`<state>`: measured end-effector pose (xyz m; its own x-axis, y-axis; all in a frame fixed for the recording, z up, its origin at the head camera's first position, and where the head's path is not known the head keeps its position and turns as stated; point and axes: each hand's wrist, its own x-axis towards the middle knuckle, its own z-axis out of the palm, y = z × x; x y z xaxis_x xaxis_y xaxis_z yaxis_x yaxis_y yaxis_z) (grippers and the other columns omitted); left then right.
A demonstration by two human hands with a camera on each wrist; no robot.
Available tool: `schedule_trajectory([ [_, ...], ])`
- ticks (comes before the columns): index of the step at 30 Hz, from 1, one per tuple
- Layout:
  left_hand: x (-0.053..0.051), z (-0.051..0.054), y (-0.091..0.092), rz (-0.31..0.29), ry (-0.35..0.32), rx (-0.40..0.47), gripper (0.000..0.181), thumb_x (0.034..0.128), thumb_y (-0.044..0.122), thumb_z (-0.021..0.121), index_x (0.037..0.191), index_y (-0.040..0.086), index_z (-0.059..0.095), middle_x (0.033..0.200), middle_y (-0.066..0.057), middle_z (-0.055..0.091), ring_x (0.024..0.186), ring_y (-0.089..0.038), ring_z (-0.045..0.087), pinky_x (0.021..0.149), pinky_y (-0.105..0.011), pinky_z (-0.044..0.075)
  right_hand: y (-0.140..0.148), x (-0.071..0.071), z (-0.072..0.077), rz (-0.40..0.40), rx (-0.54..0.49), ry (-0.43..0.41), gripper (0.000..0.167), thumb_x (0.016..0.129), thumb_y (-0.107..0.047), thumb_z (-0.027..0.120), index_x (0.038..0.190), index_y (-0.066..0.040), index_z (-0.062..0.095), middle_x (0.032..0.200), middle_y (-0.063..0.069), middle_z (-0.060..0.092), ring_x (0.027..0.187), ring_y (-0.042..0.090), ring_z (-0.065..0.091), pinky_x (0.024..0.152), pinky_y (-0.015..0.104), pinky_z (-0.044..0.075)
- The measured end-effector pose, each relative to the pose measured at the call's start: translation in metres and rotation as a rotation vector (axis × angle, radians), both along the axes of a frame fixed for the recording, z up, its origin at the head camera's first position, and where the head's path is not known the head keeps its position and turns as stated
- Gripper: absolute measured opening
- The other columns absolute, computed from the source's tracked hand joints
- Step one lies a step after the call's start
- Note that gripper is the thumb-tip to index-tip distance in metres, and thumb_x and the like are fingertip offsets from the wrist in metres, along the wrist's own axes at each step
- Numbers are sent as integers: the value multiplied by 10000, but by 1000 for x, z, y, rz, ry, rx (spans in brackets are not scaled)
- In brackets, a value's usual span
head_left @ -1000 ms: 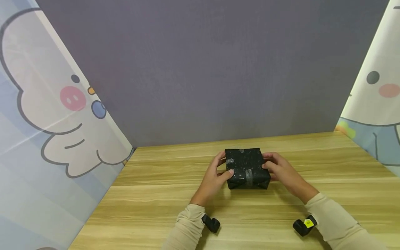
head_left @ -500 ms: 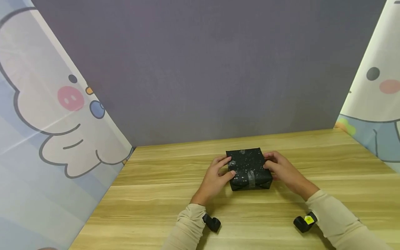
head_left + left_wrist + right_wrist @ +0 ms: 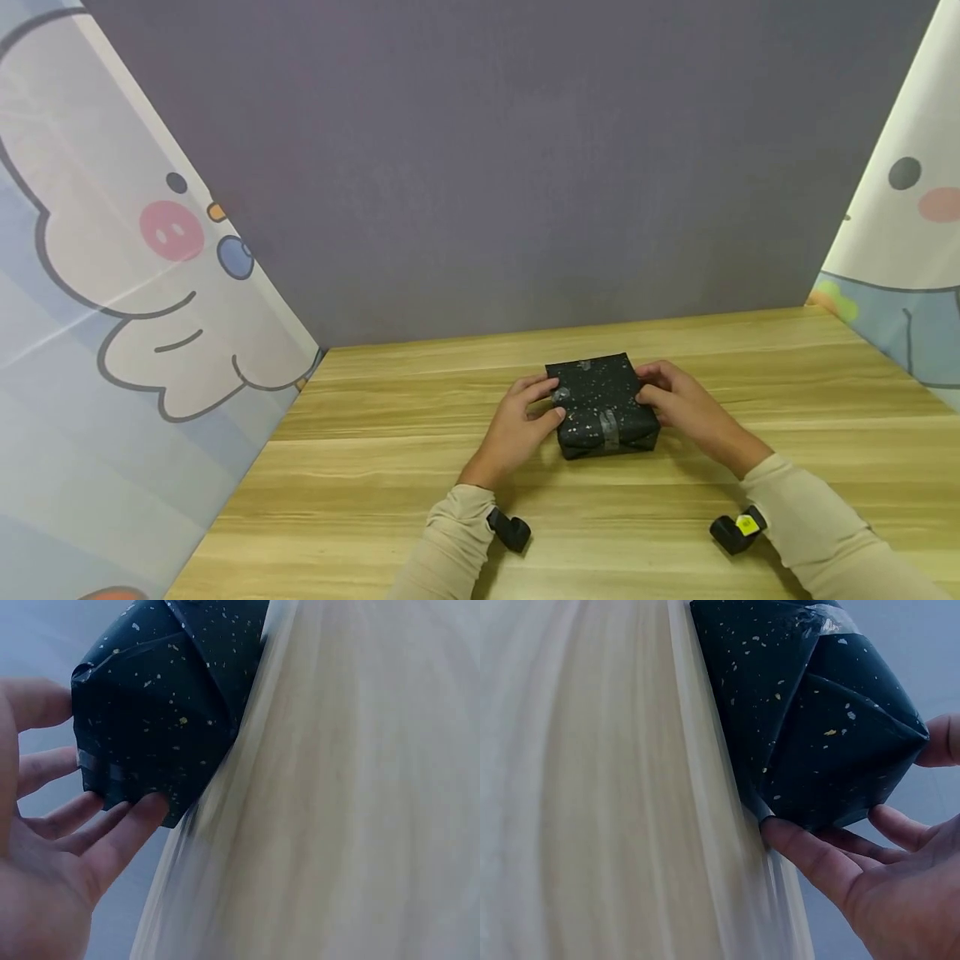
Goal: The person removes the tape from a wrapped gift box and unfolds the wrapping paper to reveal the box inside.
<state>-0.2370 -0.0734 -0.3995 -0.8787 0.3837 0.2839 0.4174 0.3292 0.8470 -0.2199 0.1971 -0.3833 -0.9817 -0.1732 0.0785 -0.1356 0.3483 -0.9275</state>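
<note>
A small box wrapped in black paper with light flecks [image 3: 600,392] lies on the wooden table. Clear tape strips [image 3: 609,428] show on its top and front. My left hand [image 3: 513,429] holds the left side, thumb on the near top edge and a finger at the upper left edge. On the opposite side my right hand [image 3: 686,408] grips the box, its thumb at the top edge. In the left wrist view the fingertips [image 3: 154,804] touch the wrapped end. The right wrist view shows folded paper flaps [image 3: 840,735] on the other end, with fingers beneath its lower edge.
A grey panel [image 3: 480,167] stands behind the wood-grain table [image 3: 375,467]. Cartoon-printed sheets hang at the left [image 3: 90,333] and right [image 3: 892,242]. Black devices are strapped to the left wrist [image 3: 510,531] and right wrist [image 3: 735,532].
The box has shifted slightly right and turned a little counterclockwise. Fingers of my left hand have come up onto its top left edge. My right hand has moved slightly right with it.
</note>
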Motion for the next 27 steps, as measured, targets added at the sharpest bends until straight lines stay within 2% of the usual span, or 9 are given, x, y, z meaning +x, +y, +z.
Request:
schedule_trajectory([
  [5,0,0,-2,-18,-27,-8,492,973,215,679,1437,102,558,1491,-75,437,1291,-248,522,1016,-381,482,1,-1,-1,32,-9,9,494,983,-77,521,1414,97,356,1283,300,540,969,235,565,745,298,511],
  [8,0,-1,-3,-22,-37,-12,499,971,232,682,1439,112,557,1502,-71,428,1296,-248,518,1025,-380,475,0,-2,-2,45,-3,28,533,979,-62,525,1457,84,339,1352,348,495,1052,306,594,764,287,521],
  [12,-1,-2,-3,-18,-38,-18,503,968,233,682,1440,116,556,1505,-65,425,1301,-244,514,1025,-360,472,0,-2,-2,48,54,88,559,984,-76,529,1511,14,367,1461,344,405,1219,430,535,765,314,526],
  [14,-1,-2,-3,-17,-39,-20,501,968,228,681,1440,117,556,1503,-62,424,1302,-245,512,1025,-352,471,0,-3,-2,54,89,111,541,996,-88,519,1517,-16,396,1488,313,398,1216,418,524,777,348,519],
  [16,0,-2,-2,-18,-32,-18,498,969,226,678,1438,112,556,1499,-69,424,1301,-255,511,1021,-352,474,0,-3,-2,70,122,130,513,1019,-111,509,1516,-27,415,1525,290,367,1282,434,471,881,437,500],
  [18,0,-2,-2,-21,-33,-19,497,974,227,672,1442,115,551,1501,-71,418,1307,-259,504,1023,-361,474,0,-2,-1,89,147,135,495,1045,-160,505,1516,-31,423,1556,273,329,1336,461,410,989,552,433],
  [20,1,-2,-2,-25,-39,-17,499,978,239,666,1447,121,545,1504,-70,409,1314,-260,495,1024,-372,474,1,-1,-1,112,193,145,517,1062,-237,507,1528,-39,406,1574,284,282,1388,505,324,1042,647,345],
  [22,1,-2,-1,-26,-50,-17,501,982,254,660,1453,137,539,1509,-61,399,1322,-255,487,1026,-380,472,1,0,-2,138,227,139,572,1063,-313,513,1555,-62,364,1583,293,249,1399,540,278,1038,703,307],
  [27,1,-2,1,-25,-58,-12,470,985,270,651,1436,173,558,1505,-45,392,1331,-248,470,1028,-397,471,3,2,-5,173,275,95,694,1036,-447,532,1605,-153,265,1602,278,208,1410,544,249,1012,737,307],
])
